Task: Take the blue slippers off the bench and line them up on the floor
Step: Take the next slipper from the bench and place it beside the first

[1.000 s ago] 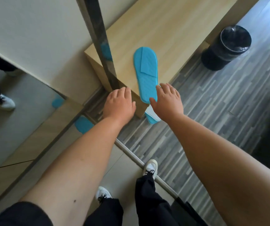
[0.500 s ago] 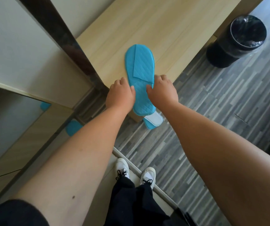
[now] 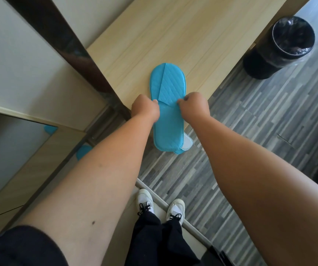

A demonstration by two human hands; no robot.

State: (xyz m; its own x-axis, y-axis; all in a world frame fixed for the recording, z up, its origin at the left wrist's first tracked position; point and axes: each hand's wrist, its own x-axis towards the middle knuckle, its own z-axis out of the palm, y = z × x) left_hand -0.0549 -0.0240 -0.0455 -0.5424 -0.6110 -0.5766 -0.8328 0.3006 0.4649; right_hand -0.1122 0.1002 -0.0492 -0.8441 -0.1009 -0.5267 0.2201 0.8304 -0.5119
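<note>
Both hands (image 3: pixel 170 109) fisted, pinching blue slippers (image 3: pixel 168 112) mid-length.

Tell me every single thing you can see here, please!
blue slippers: two, stacked, blue with a white sole peeking out underneath; on the bench, heel ends hanging over its near edge
bench: one, light wood; top middle
bin: one, black with a shiny liner; on the floor, top right
floor: grey striped planks; right side
mirror: one, on the left; shows blue bits reflected
sneakers: two, white with black laces; bottom middle
trousers: black; bottom middle
left hand: pinching the slippers' left edge
right hand: pinching the right edge
</note>
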